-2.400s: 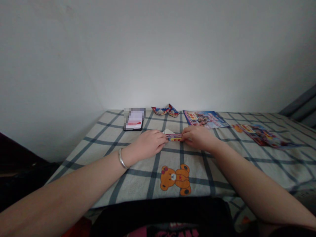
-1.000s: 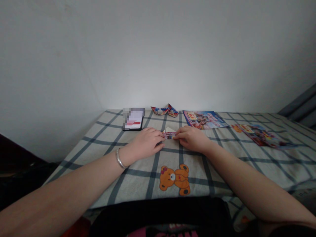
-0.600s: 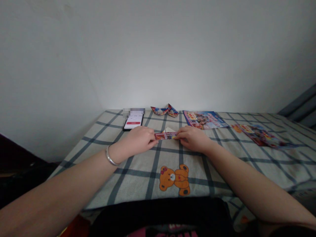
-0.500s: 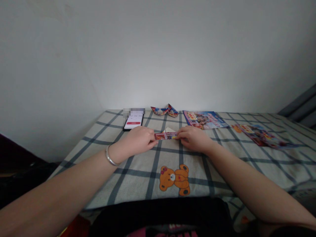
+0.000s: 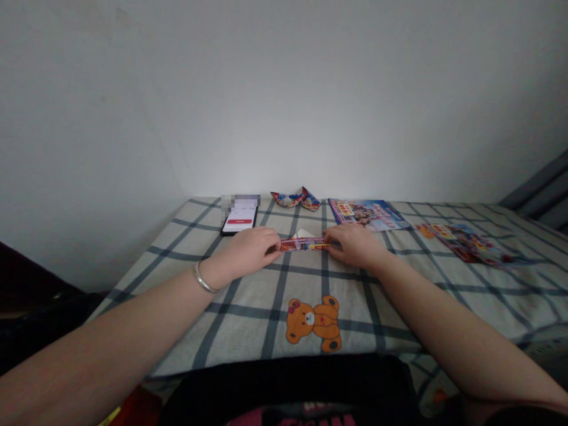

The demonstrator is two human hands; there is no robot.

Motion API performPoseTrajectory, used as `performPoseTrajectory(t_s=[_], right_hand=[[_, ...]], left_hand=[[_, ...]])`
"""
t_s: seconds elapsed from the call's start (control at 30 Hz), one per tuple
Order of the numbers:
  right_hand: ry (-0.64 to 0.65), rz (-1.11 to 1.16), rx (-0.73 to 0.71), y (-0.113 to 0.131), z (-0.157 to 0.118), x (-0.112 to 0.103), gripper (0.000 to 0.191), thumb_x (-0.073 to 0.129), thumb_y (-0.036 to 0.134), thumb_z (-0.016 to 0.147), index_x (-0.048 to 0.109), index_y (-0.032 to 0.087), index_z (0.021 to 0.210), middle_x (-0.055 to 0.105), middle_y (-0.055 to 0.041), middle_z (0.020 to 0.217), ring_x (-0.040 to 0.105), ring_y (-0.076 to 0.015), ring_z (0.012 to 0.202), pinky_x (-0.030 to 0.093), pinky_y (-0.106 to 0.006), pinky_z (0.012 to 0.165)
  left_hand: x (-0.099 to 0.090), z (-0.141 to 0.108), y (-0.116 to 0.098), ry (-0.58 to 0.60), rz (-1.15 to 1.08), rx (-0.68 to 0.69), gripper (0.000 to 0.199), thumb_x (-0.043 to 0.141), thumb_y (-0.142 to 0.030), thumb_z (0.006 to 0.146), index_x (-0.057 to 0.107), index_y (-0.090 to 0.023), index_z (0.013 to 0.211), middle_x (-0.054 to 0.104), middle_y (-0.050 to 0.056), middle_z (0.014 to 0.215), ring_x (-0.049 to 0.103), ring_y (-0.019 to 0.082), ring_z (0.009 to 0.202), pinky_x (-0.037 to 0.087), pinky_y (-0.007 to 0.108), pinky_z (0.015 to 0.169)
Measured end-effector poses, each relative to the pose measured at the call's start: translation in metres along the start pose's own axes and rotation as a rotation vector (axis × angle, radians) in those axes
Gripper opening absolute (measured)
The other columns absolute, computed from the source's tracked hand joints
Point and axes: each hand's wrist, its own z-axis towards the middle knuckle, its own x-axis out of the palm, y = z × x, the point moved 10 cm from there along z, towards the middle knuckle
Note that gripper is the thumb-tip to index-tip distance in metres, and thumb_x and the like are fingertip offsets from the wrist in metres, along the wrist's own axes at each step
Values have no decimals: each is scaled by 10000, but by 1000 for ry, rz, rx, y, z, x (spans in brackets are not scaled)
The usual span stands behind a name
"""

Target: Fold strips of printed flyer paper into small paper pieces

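Between my two hands lies a folded sheet of colourful printed paper [image 5: 304, 243], a narrow band with a small pale triangular peak rising behind it. My left hand [image 5: 254, 251] pinches its left end between thumb and fingers; a silver bangle circles that wrist. The right end is pinched by my right hand [image 5: 355, 245], whose fingertips partly cover it. The paper is close to the checked cloth, low over the table.
A phone [image 5: 240, 218] with a lit screen lies beyond my left hand. Two folded paper boats [image 5: 295, 198] sit near the wall. Printed sheets [image 5: 370, 214] lie at the back right, another sheet [image 5: 479, 244] further right. The checked tablecloth [image 5: 239, 331] bears a printed bear.
My right hand has shifted slightly to the right along the folded paper, and more of the band shows between my hands. My left hand has barely moved.
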Motion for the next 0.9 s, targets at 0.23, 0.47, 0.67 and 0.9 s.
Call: performPoseTrajectory(t_s=[0.23, 0.47, 0.67, 0.9], right_hand=[[-27, 98, 5, -7, 1, 5, 165, 598, 295, 891, 675, 217, 1014, 719, -72, 1046, 649, -246, 987, 489, -377, 878], [-87, 214, -53, 7, 2, 1, 167, 636, 247, 867, 676, 202, 1022, 714, -76, 1005, 641, -229, 966, 498, -373, 875], [-129, 233, -137, 22, 2, -1, 189, 637, 196, 851, 669, 195, 1038, 708, -76, 1022, 635, -218, 967, 497, -352, 872], [-168, 252, -82, 17, 1, -2, 295, 642, 235, 860, 595, 188, 1147, 706, -85, 1073, 658, -223, 963, 498, -364, 850]], left_hand=[[2, 1, 4, -56, -114, -71, 314, 578, -271, 884, 577, -160, 1178, 622, 108, 1154, 586, 243, 1048, 481, 394, 914], [11, 2, 10, -53, -135, -101, 416, 601, -330, 894, 549, -160, 1271, 637, 122, 1197, 588, 264, 1082, 468, 434, 949], [11, 2, 11, -85, -193, -81, 418, 615, -297, 882, 548, -193, 1280, 627, 104, 1220, 582, 255, 1118, 461, 422, 975], [-7, 0, -3, -239, -196, 62, 418, 580, -172, 891, 533, -222, 1303, 576, 87, 1218, 552, 227, 1123, 471, 408, 958]])
